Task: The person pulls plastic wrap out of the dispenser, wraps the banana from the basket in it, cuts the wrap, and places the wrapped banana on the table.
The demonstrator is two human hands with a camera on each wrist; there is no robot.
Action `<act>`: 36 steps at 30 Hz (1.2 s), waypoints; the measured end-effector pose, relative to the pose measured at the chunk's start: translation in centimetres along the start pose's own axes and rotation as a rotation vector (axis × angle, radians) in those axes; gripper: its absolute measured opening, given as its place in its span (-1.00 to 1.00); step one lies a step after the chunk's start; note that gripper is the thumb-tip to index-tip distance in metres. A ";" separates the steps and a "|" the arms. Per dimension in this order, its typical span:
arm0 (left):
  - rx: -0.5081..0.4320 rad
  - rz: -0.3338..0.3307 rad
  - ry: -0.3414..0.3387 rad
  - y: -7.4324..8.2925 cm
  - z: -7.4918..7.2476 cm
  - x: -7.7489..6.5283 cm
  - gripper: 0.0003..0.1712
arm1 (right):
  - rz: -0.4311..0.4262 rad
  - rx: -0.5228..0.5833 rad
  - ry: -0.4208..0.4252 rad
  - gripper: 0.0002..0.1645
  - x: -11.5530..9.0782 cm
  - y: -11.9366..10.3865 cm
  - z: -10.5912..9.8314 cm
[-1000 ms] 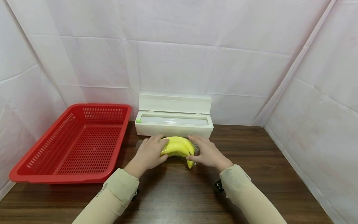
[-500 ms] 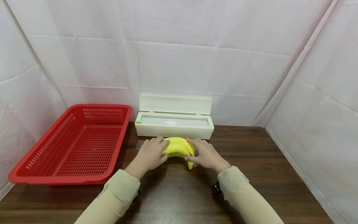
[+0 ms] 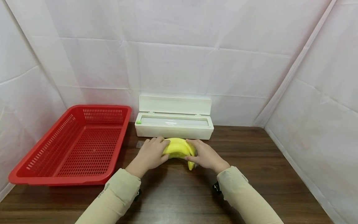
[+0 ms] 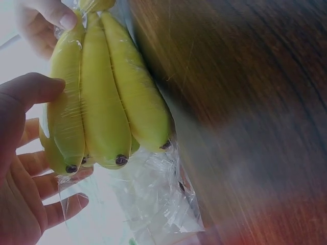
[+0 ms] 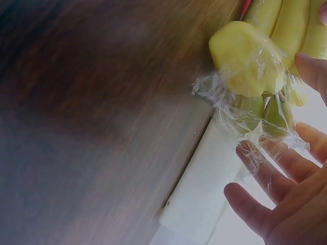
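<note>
A bunch of yellow bananas lies on its side between both hands, wrapped in clear cling film. My left hand holds its left end, thumb on the near side and fingers over the far side. At the stem end, my right hand grips with thumb and fingers. Dark banana tips show through the film in the left wrist view, where loose cling film trails past them. Crumpled film bunches around the thick yellow stem in the right wrist view.
Behind the bananas stands a long white cling film dispenser, lid raised, with a roll inside and a small green slider. A red perforated basket sits at left on the dark wooden table. White cloth walls surround the table.
My right hand has shifted slightly left and closer around the stem end, covering more of the loose film there. The bunch has moved a little toward the near side.
</note>
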State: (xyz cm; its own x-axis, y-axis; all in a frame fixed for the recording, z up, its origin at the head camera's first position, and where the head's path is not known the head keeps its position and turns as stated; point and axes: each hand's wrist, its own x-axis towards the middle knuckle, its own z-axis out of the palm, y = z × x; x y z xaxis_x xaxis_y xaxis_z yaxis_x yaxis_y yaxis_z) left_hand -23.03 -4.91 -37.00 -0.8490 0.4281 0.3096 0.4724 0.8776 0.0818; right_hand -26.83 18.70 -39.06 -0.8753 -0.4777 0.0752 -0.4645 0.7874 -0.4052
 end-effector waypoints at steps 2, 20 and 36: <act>-0.001 -0.003 -0.003 0.1 -0.1 0.0 -0.50 | 0.000 0.013 -0.004 -0.14 0.0 -0.1 0.0; -0.036 -0.048 -0.111 0.6 -0.9 0.4 -0.47 | -0.011 0.072 -0.036 -0.28 -0.1 -0.5 -0.9; 0.144 0.081 -0.007 3.0 0.7 -0.3 -0.21 | -0.021 0.147 -0.082 -0.40 0.8 0.0 -1.5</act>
State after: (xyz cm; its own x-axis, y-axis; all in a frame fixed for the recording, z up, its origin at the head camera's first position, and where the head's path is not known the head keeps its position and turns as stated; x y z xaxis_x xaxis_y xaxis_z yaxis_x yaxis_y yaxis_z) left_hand -21.53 -2.20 -37.51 -0.8112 0.5001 0.3030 0.5013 0.8616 -0.0798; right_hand -27.73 18.92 -37.69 -0.8487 -0.5287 0.0127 -0.4529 0.7143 -0.5335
